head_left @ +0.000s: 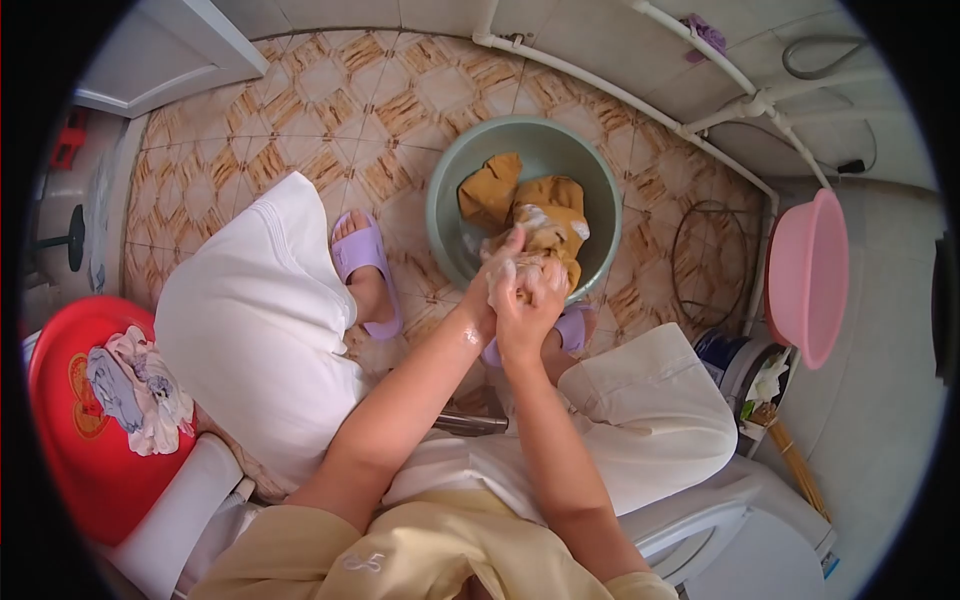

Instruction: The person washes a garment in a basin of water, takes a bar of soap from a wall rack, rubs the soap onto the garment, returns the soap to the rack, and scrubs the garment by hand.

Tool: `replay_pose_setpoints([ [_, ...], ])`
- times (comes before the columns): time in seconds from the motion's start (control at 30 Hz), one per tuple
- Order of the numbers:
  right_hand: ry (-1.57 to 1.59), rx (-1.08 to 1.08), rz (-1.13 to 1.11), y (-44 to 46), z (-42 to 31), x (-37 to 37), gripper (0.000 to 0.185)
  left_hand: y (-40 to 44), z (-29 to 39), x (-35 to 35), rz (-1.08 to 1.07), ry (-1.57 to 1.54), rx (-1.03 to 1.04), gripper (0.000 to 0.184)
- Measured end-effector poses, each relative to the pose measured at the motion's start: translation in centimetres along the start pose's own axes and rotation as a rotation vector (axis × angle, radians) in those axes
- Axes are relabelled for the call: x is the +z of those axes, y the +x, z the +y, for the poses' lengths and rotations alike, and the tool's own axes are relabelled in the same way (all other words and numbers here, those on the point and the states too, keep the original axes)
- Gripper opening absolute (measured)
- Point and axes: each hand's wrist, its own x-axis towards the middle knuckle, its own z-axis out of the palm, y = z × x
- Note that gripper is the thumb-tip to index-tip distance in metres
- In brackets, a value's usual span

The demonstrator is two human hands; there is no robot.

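Note:
A round grey-green basin [443, 170] stands on the tiled floor, with a wet mustard-brown cloth [550, 200] bunched inside it. White suds cling to the cloth and to both hands. Over the basin's near edge, my left hand [488, 278] and my right hand [530, 300] are pressed together, their fingers closed round a part of the same cloth. The rest of the cloth lies beyond them against the basin's bottom. Some fingertips are hidden by suds and by the other hand.
On the left, a red basin [75, 480] holds pale crumpled clothes [140, 390]. A pink basin [815, 280] hangs at the right by white pipes [600, 88]. A white door [165, 50] stands at upper left. My slippers [365, 262] are lilac.

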Motion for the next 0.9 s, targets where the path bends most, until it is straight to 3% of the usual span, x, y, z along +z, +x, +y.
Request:
replay_pose_setpoints([
  [0.07,0.016,0.164,-0.009,0.8,1.6,0.9,0.022,0.1,-0.1,0.8,0.248,0.089,0.101,0.05],
  [0.1,0.093,0.363,-0.043,1.4,2.3,1.2,0.021,0.2,-0.3,1.4,0.372,0.132,0.153,0.047],
  [0.13,0.091,0.366,-0.037,1.9,2.7,1.1,0.021,0.3,-0.6,2.1,0.493,0.176,0.201,0.045],
  [0.2,0.519,0.596,0.058,3.5,2.4,0.3,0.013,0.8,-0.8,2.8,0.729,0.262,0.297,0.041],
  [0.27,0.529,0.575,0.078,3.3,2.8,-0.4,0.016,1.2,-0.1,2.7,0.698,0.228,0.296,0.04],
  [0.33,0.549,0.549,0.088,2.6,2.9,-0.8,0.023,1.1,0.7,2.8,0.47,0.111,0.297,0.041],
  [0.4,0.59,0.415,-0.205,1.4,2.1,-1.5,0.022,1.1,1.0,2.6,0.46,0.143,0.32,0.045],
  [0.47,-0.066,0.011,-0.14,0.8,-1.3,-1.4,0.017,0.2,1.2,3.2,0.093,0.038,0.113,0.046],
  [0.5,0.025,0.178,-0.11,1.0,-2.6,-1.3,0.019,-0.4,0.5,5.6,0.286,0.02,0.068,0.044],
  [0.53,0.022,0.184,-0.108,1.2,-2.0,-1.2,0.019,0.0,-0.5,5.0,0.288,0.019,0.062,0.044],
  [0.6,-0.095,0.404,-0.02,2.6,1.1,-0.2,0.021,0.8,-2.0,3.0,0.292,0.248,0.085,0.036],
  [0.63,-0.09,0.404,-0.019,3.6,3.0,0.1,0.021,0.0,-2.0,4.6,0.453,0.067,0.161,0.04],
  [0.7,0.362,0.782,0.028,5.4,6.7,-0.5,0.026,0.1,-2.0,3.6,0.462,0.21,0.154,0.038],
  [0.73,0.364,0.781,0.035,5.9,7.5,-1.1,0.026,0.4,-1.9,3.0,0.467,0.349,0.152,0.037],
  [0.8,0.971,0.953,0.217,6.4,8.3,-2.4,0.037,0.4,-0.9,3.3,0.388,0.363,0.136,0.043],
  [0.9,1.14,1.062,0.22,6.4,10.0,-3.7,0.05,-0.1,-0.2,4.9,0.335,0.452,0.125,0.05],
])
